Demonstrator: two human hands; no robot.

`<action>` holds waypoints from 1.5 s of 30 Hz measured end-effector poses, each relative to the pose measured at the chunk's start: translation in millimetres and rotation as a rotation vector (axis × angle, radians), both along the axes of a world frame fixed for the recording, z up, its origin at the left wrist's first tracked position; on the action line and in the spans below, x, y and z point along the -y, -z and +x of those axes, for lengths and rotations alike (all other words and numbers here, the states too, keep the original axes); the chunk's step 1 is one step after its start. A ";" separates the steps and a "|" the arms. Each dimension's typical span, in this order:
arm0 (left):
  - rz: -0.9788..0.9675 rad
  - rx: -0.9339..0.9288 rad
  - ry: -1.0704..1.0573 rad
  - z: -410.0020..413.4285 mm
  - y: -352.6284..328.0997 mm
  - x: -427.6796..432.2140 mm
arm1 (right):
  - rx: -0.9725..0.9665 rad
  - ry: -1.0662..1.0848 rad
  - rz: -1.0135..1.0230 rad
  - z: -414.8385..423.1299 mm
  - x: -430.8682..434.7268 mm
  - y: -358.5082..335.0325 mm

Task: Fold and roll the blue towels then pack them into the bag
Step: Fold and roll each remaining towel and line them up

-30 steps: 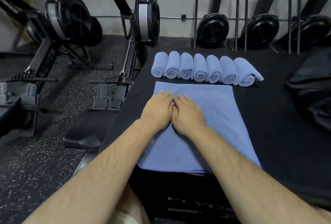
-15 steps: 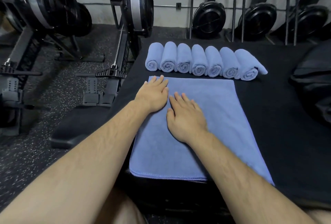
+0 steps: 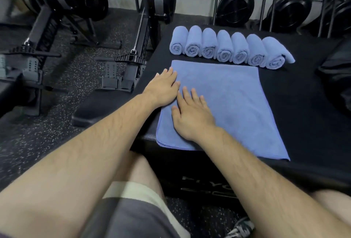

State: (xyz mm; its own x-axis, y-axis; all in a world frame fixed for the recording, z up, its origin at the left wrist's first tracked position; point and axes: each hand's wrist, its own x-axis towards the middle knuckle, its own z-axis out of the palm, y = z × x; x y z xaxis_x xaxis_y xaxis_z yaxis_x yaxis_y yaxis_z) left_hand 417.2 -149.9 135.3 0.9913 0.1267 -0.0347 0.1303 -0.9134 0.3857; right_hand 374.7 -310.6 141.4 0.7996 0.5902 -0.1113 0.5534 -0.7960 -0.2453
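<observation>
A person seated at a black padded platform [image 3: 296, 104] in a gym presses both bare hands flat on a blue towel [image 3: 233, 101] spread open across the platform's near half, its near edge lying along the platform's front lip. The left hand [image 3: 163, 87] lies palm down on the towel's left border, fingers straight and close together, the outer ones reaching past the hem onto the black surface. The right hand [image 3: 191, 116] lies palm down just beside it, nearer the front lip, fingers straight and slightly spread; neither hand grips anything.

Beyond the flat towel, toward the platform's far edge, seven rolled blue towels [image 3: 226, 49] sit side by side in a row, touching one another, spiral ends facing the person. The roll at the right end of the row is looser, with a corner of cloth trailing off to the right.

At the platform's right edge a dark bag [image 3: 336, 78] lies slumped, only partly in view; whether it is open, or what it holds, cannot be told, and no towel shows in it.

Left of the platform, rowing machines [image 3: 138, 28] stand on speckled rubber flooring [image 3: 57, 123]; behind the platform, more machines stand stored upright against the wall. The person's grey-and-cream shorts [image 3: 133, 209] show below the front lip.
</observation>
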 end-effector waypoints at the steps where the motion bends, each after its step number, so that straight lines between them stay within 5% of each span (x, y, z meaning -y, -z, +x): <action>1: 0.010 0.000 -0.001 -5.3 0.0 -0.3 | 0.001 -0.005 -0.002 -10.1 -2.0 1.5; 10: 0.022 0.022 -0.020 -46.3 1.5 2.2 | 0.066 -0.066 0.063 -78.8 3.6 8.3; 14: 0.009 0.064 -0.031 -66.9 0.4 9.2 | 0.310 -0.179 0.127 -97.5 14.3 13.5; 21: -0.247 0.387 -0.145 -91.8 9.8 10.8 | 0.564 -0.202 0.334 -107.2 24.7 14.7; 25: -0.209 0.461 -0.245 -103.1 6.5 14.7 | 0.487 -0.096 0.408 -107.0 27.3 14.2; 30: -0.391 0.373 -0.336 -95.9 -10.7 25.7 | 0.196 0.088 0.587 -106.4 32.6 8.0; 35: -0.675 0.279 -0.368 -56.3 -19.1 37.0 | 0.158 0.121 0.647 -105.0 37.9 0.9; 45: -0.696 0.194 -0.421 11.3 -25.1 26.3 | 0.035 0.066 0.654 -100.2 37.8 -9.2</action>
State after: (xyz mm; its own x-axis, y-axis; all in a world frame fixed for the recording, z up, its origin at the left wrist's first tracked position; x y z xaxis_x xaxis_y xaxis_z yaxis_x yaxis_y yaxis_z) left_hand 428.5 -176.1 160.4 0.8624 0.5006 -0.0752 0.2800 -0.3481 0.8947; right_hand 274.5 -348.4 150.7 0.8328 0.4769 0.2810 0.5253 -0.5210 -0.6728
